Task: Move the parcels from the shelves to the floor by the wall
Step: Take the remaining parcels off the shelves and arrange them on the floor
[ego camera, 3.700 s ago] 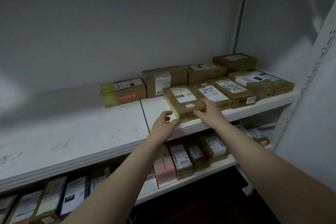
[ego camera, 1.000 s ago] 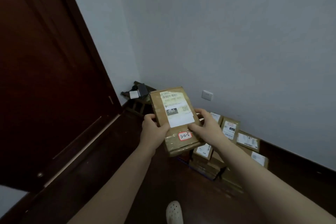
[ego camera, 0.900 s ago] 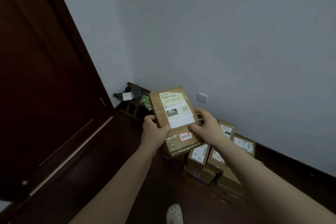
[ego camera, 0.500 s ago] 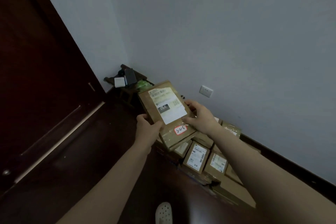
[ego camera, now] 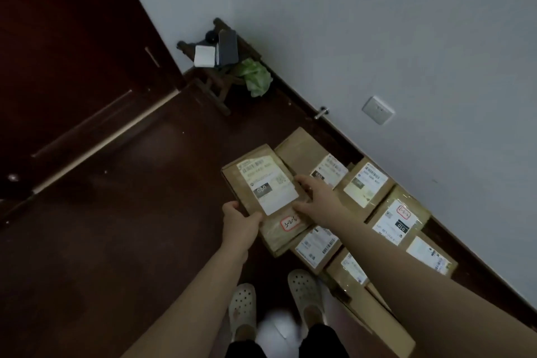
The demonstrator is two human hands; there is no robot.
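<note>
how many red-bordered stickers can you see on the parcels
2: one on the near end of the held parcel, one on a floor parcel by the wall. Others may be hidden.

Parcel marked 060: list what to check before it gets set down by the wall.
1. The left hand grips the parcel marked 060 at its near corner: ok.
2. The right hand holds its right edge, thumb on top: ok.
3. The parcel is above the pile of parcels along the wall: ok.
4. The parcel already rests on something below: cannot tell.
5. The left shoe and right shoe stand nearer than the parcel, out of its way: ok.
6. There is bare floor left of the pile to set it on: ok.
</note>
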